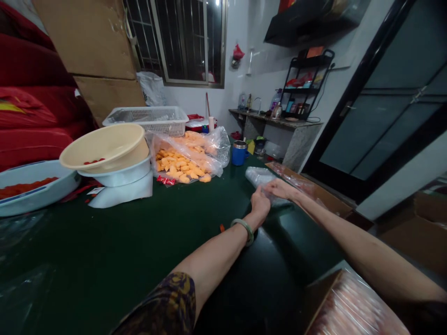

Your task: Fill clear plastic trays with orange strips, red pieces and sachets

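The left hand [260, 207], wearing a pale green stone bangle [244, 231], and the right hand [282, 190] meet at 1 o'clock, their fingers pinched on a crumpled clear plastic bag [257, 177]. It lies on a dark green tabletop [104, 260]; a clear plastic bag of orange pieces [181, 163] sits at 11 o'clock.

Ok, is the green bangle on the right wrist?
No, the pale green bangle is on the wrist of the left hand, and the right hand shows a bare wrist.
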Demonstrator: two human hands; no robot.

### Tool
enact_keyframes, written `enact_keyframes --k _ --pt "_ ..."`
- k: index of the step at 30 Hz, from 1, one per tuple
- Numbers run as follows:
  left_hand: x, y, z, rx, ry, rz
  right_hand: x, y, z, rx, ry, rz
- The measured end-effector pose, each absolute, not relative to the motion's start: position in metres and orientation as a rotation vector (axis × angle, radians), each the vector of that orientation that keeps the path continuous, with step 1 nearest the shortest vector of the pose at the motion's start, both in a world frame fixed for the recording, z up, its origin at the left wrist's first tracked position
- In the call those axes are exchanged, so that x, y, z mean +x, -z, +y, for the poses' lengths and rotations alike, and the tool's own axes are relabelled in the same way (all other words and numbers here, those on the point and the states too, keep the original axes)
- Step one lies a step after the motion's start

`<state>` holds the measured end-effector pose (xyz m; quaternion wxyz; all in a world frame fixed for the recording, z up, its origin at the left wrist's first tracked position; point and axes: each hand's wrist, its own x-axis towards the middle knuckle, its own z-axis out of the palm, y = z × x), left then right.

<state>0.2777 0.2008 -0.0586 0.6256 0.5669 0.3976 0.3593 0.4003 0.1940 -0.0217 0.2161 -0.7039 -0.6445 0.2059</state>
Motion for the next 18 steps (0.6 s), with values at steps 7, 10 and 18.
enact_keyframes --k 7,10,18 --pt "0.279 0.047 0.198 1.603 -0.677 1.178 0.392 0.013 0.174 -1.906 -0.581 -1.650" --pt "0.281 0.049 0.198 1.591 -0.621 1.191 0.396 -0.003 0.167 -1.891 -0.554 -1.573" --pt "0.242 0.017 0.208 1.112 -0.692 0.871 0.335 -0.072 0.127 -1.584 -0.551 -1.341"
